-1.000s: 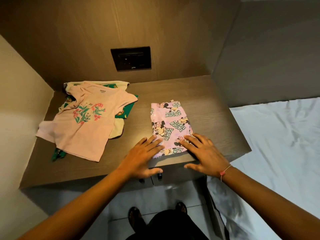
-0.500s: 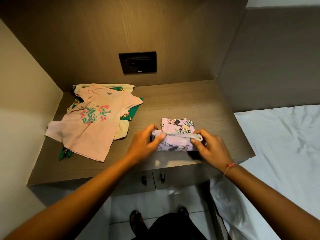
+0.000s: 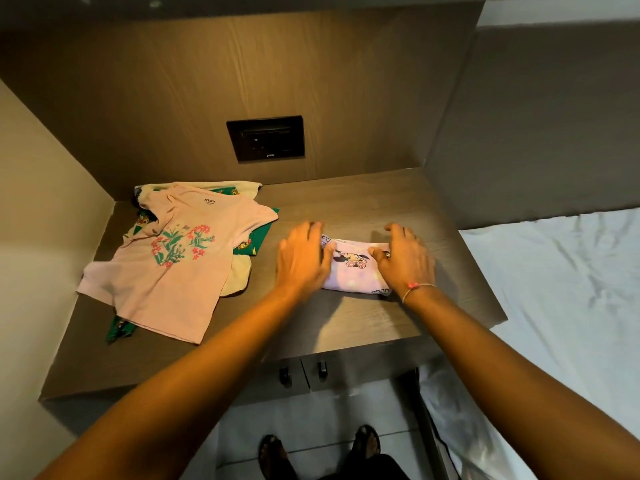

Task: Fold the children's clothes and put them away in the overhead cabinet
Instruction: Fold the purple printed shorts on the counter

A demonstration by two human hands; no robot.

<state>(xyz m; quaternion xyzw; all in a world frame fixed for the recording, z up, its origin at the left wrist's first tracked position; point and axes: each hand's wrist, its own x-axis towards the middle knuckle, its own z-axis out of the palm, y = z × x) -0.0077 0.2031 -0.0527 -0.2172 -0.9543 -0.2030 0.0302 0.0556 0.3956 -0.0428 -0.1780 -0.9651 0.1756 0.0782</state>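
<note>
Fingers spread, my left hand (image 3: 301, 261) and right hand (image 3: 407, 263) press flat on both ends of the purple garment (image 3: 349, 274) to set its fold.

My left hand (image 3: 303, 258) lies flat on the left end of the folded lilac garment (image 3: 353, 273), my right hand (image 3: 405, 263) arched over its right end.
</note>
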